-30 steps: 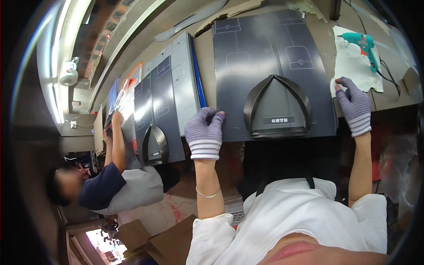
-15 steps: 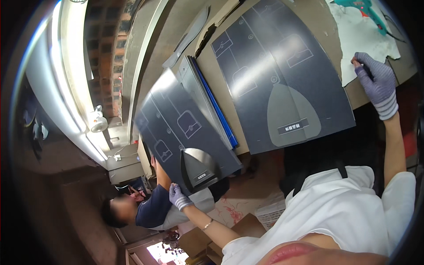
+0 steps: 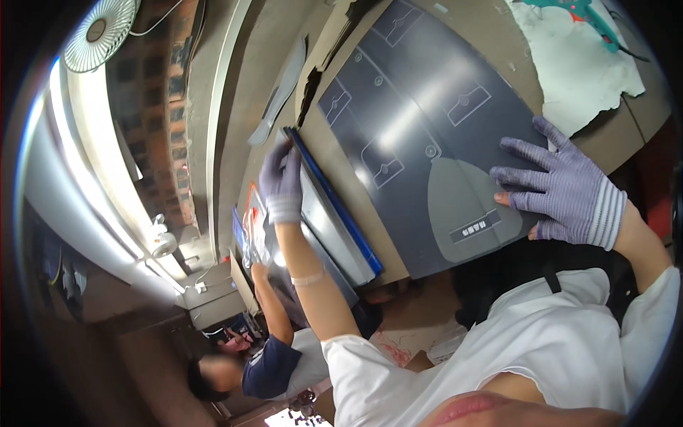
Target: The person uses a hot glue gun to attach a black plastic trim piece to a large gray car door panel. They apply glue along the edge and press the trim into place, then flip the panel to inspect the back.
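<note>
A large dark grey-blue printed panel (image 3: 477, 149) with pocket outlines and a lighter grey arch-shaped piece lies on the table before me. My right hand (image 3: 562, 188), in a purple knit glove with white cuff stripes, rests on the panel's right edge with its fingers spread. To the left, my gloved left hand (image 3: 282, 185) reaches over a stack of grey sheets (image 3: 334, 235) edged with blue. Its fingers are at the far end of the stack, partly blurred, so their grip is unclear. Another dark panel (image 3: 331, 260) shows partly beyond my left forearm.
A teal glue gun (image 3: 601, 28) lies on a torn white sheet (image 3: 569, 71) at the far right. A grey curved strip (image 3: 281, 92) lies behind the stack. At left, a co-worker's arm (image 3: 274, 302) extends over the table. A white fan (image 3: 98, 34) is at upper left.
My left hand has left the lower edge of the tilted panel at left and moved up to the stack. My right hand has come down from beside the white sheet, opening flat on the panel.
</note>
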`<state>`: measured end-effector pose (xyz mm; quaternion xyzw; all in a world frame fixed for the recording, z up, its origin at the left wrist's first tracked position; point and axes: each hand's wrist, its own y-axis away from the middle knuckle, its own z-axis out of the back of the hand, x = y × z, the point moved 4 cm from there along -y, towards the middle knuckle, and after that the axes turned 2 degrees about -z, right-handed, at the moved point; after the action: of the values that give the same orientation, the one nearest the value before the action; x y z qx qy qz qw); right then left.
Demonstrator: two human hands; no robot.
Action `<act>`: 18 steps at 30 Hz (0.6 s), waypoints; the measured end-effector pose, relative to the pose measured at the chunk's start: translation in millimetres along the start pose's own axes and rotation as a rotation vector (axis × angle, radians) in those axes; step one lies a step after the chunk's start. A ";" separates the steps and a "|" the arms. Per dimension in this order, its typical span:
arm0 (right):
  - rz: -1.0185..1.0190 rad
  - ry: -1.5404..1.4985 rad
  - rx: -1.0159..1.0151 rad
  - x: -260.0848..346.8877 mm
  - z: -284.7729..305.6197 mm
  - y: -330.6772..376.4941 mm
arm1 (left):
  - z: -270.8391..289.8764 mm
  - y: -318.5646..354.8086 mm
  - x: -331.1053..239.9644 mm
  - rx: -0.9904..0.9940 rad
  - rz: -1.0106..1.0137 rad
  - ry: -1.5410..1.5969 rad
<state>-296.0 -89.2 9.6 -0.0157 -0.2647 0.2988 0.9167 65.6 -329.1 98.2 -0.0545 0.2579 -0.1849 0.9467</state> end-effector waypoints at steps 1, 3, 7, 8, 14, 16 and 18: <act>-0.033 -0.003 -0.014 -8.2 5.5 4.3 | -31.5 -36.1 -22.2 0.020 -0.056 0.133; -0.080 -0.026 -0.045 -15.9 12.6 14.4 | -81.4 -94.3 -51.0 0.044 -0.068 0.276; -0.030 -0.038 -0.096 0.8 8.5 -0.7 | -105.4 -176.9 -35.2 -0.120 -0.275 -0.228; -0.022 -0.059 -0.098 1.3 8.6 -3.4 | -110.0 -190.6 -14.4 -0.154 -0.280 -0.254; -0.114 -0.171 -0.216 -7.0 -0.7 8.7 | -142.0 -214.1 -31.9 -0.012 0.002 -0.318; -0.114 -0.176 -0.248 -4.6 0.0 8.0 | -136.7 -215.9 -22.7 -0.040 -0.056 -0.428; -0.102 -0.166 -0.298 -3.6 -0.2 8.6 | -135.7 -218.1 -20.0 -0.056 -0.132 -0.531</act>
<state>-303.0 -84.1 6.0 -0.1131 -0.3813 0.2098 0.8932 -89.6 -524.5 34.0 -0.1439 0.0017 -0.2183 0.9652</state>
